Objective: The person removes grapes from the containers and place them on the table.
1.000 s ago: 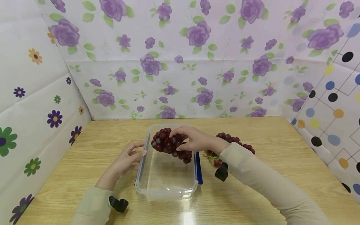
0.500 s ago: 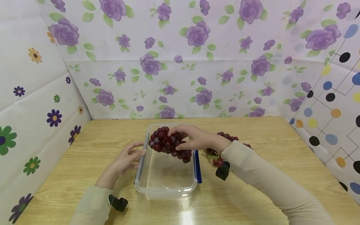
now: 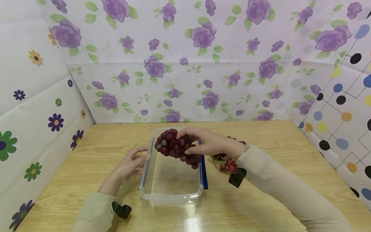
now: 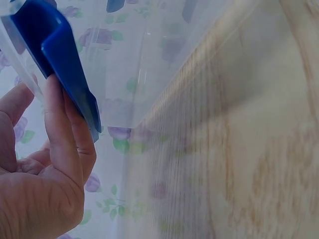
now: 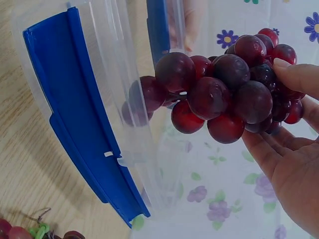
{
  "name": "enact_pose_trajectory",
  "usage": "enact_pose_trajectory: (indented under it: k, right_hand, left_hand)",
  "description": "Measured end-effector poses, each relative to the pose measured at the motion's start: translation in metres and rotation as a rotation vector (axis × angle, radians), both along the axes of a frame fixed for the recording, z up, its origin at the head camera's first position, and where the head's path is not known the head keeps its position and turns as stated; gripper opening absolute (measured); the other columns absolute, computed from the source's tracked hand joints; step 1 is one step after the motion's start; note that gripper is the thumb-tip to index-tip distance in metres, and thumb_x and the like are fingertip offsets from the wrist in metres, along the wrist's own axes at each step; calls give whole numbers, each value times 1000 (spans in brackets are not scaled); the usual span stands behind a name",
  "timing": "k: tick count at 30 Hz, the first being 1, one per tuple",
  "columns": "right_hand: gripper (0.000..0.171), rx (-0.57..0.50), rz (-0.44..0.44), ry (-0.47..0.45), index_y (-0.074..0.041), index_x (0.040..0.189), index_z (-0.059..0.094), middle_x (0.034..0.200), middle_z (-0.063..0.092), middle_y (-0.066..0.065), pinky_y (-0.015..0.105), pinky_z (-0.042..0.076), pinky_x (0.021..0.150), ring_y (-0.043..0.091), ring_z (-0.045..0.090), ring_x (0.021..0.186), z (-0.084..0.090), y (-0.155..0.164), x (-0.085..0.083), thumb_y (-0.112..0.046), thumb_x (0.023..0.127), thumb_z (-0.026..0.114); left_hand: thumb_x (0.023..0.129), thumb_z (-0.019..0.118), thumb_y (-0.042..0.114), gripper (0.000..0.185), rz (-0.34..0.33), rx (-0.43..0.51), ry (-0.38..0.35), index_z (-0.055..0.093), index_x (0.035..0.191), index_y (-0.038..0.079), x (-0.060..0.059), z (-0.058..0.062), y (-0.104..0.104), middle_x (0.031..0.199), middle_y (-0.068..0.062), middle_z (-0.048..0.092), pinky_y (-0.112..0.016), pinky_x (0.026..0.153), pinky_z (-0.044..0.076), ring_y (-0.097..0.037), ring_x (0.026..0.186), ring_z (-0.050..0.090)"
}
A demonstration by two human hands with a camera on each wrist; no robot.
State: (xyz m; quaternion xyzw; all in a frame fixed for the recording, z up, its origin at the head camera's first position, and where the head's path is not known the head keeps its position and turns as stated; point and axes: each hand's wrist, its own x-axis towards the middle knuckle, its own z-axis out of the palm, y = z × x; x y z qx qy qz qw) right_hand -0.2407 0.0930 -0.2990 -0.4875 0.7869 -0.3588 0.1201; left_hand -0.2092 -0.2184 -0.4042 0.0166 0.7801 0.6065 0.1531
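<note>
My right hand (image 3: 207, 141) grips a bunch of dark red grapes (image 3: 175, 146) from above, thumb and fingers on opposite sides. The bunch hangs over the clear plastic container (image 3: 171, 196); in the right wrist view its grapes (image 5: 214, 94) show above and across the container's wall. My left hand (image 3: 130, 164) holds the container's left side, with the thumb at the rim. In the left wrist view, the fingers (image 4: 62, 129) lie against a blue latch (image 4: 72, 64) that hangs outside the wall. No lid shows on the container.
More grapes (image 3: 229, 166) with a green stem lie on the wooden table (image 3: 246, 206) right of the container, partly hidden by my right forearm. Another blue latch (image 3: 204, 174) stands out on the container's right side. Patterned cloth surrounds the table's back and sides.
My right hand and the held bunch went slightly left, then back to the right. The right forearm shifted right, uncovering more of the near grapes on the table. The left hand stayed put.
</note>
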Motion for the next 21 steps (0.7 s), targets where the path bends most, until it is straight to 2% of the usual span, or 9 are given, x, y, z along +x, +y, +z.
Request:
enact_pose_trajectory:
  k: [13,21]
  right_hand:
    - [44,-31,-13,56,-5,129,50,134,51,12,33,47,95,20,56,112,13,12,6,-4,88,65]
    - [42,-46,-24,36,-5,127,51,133,52,11,34,47,96,20,55,114,17,20,7,-2,88,65]
  left_hand:
    - [97,55,33,59,1,-2,-12,31,145,10,1,1,0,125,-22,51,-27,70,52,-15,89,57]
    - [97,55,32,59,-3,18,-16,31,145,9,1,2,1,125,-23,50,-27,70,53,-15,89,59]
